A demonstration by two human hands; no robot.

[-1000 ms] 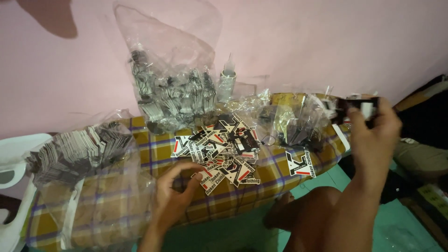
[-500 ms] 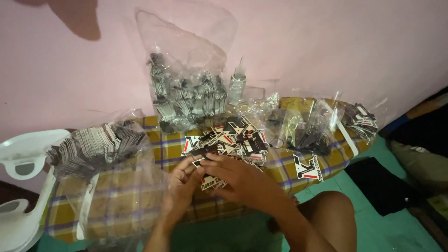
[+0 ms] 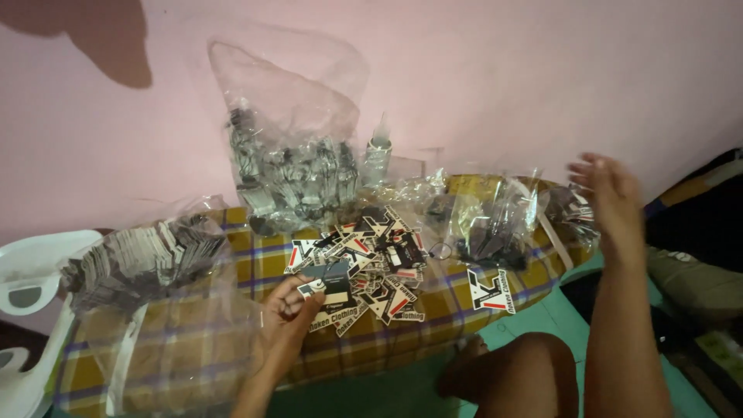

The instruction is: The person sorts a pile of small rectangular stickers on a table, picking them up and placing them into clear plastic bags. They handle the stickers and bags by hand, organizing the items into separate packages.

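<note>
- A pink wall (image 3: 503, 77) is seen behind everything, with a low worktop (image 3: 433, 310) covered in yellow and purple checked cloth set against it
- A tall clear bag (image 3: 290, 147) of dark small parts is propped against the wall, behind the pile of tags
- A second clear bag (image 3: 139, 259), packed with stacked tags, is laid to the left of the pile, beside a white plastic chair (image 3: 27, 271)
- Crumpled clear bags (image 3: 495, 224) of dark items are gathered to the right of the pile
- The pile of tags (image 3: 379, 267), printed in black, white and red, is spread loosely mid-worktop
- One stray tag (image 3: 489, 290) is left right of the pile, near the front edge; it is judged that it could be knocked to the floor by a passing arm
- The left hand (image 3: 290, 317) is closed around a dark card tag (image 3: 329, 280) at the pile's near left edge; since the pile is touched, neighbouring tags might be dragged off
- The right hand (image 3: 611, 197) is raised well right of the pile, fingers spread wide, nothing held; the crumpled bags could be snagged by it
</note>
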